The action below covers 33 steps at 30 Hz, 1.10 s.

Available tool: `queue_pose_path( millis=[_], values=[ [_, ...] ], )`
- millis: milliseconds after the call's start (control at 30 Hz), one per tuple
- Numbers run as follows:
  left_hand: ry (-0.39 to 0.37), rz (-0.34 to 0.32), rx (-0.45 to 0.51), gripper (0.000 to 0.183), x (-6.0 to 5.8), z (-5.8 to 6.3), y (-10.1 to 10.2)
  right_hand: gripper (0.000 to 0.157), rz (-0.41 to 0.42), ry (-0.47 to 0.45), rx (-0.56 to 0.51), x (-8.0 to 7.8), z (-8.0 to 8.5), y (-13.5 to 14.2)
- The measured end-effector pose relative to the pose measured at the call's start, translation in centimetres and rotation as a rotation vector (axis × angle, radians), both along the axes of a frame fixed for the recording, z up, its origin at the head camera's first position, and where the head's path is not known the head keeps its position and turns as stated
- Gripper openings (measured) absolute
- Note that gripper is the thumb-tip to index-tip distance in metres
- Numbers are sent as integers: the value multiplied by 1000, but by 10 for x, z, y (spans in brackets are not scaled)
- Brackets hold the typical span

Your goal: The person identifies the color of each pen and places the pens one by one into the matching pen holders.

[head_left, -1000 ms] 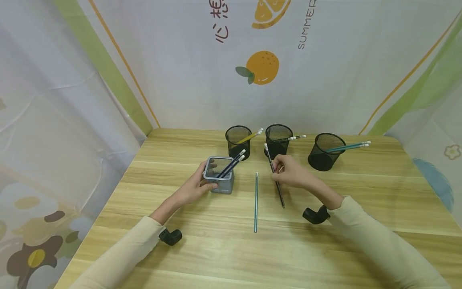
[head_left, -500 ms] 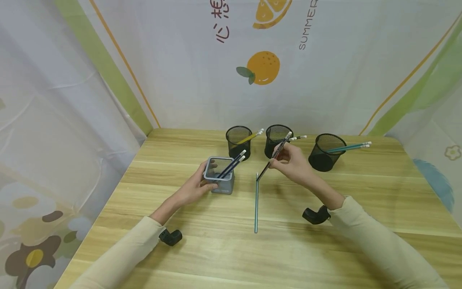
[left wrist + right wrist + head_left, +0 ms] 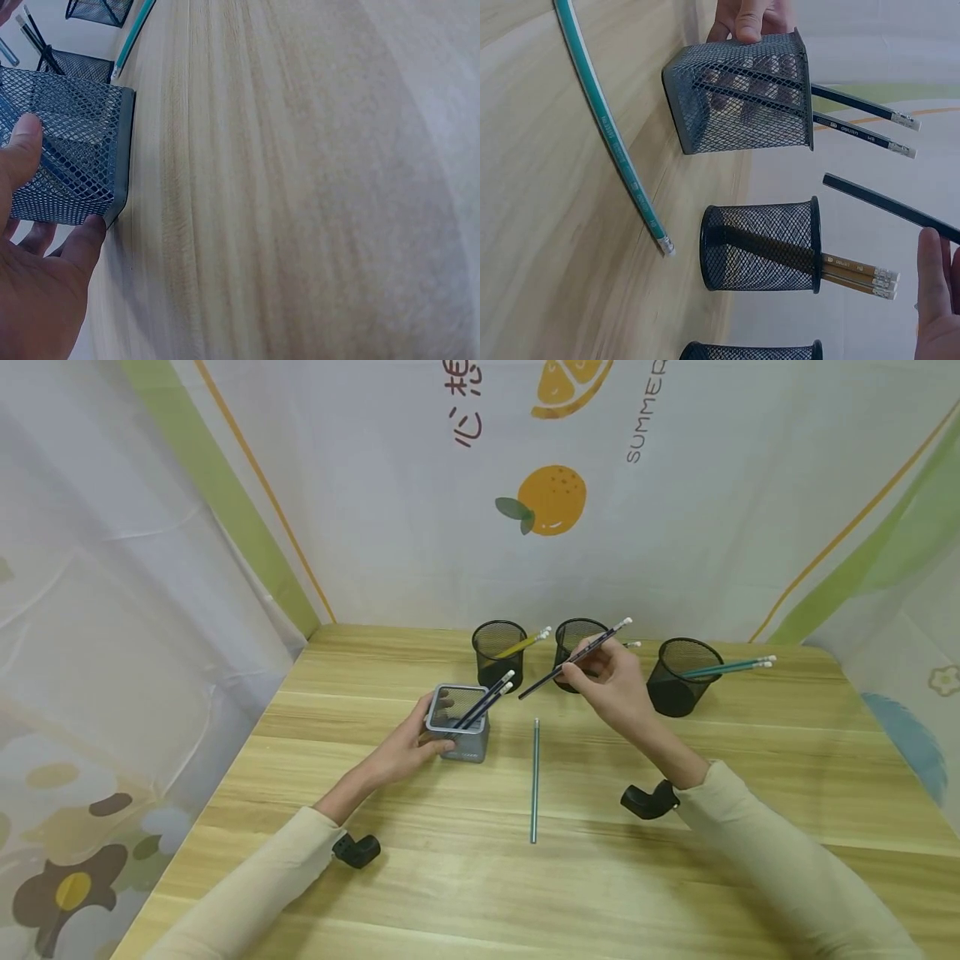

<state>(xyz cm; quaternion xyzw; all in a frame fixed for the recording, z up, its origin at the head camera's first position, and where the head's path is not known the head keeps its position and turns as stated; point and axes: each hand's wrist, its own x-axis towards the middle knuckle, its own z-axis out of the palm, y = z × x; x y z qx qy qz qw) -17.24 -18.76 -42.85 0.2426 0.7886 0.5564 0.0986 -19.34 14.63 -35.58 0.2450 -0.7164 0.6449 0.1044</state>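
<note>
My left hand [image 3: 397, 752] grips a grey square mesh pencil holder [image 3: 467, 747] by its left side, thumb along the front in the left wrist view. Two dark blue pencils [image 3: 855, 131] lean out of it with their white erasers up. Between thumb and fingers, my right hand [image 3: 621, 685] pinches a dark pencil [image 3: 538, 684]. It slants in the air, eraser up to the right, its lower end pointing toward the grey holder. Below it on the table lies a teal pencil [image 3: 535, 785].
Along the back stand three round black mesh cups. The left cup [image 3: 487, 677] has yellow pencils, the right cup [image 3: 670, 695] teal ones. My right hand partly covers the middle cup [image 3: 567, 633]. A printed curtain [image 3: 405, 543] hangs behind the wooden table [image 3: 450, 877].
My right hand has lifted the dark pencil up from near the table and tilted it, its lower end swinging left toward the grey holder. The left hand stays on the holder.
</note>
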Motion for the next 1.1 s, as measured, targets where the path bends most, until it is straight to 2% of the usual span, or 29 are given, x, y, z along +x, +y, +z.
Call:
queue_pose_path(
  millis=[400,667,900,1100],
  values=[
    [-1,2,-1,77,-1,0,0,21,-11,10,-95,-4,-1,-8],
    [-4,2,-3,78,1,2,1,20,-33,24,-101,-9,-1,-18],
    [-6,6,1,77,1,2,1,23,17,43,-137,-15,3,-24],
    [1,3,1,77,1,1,1,24,75,4,-167,-19,4,-29]
  ],
)
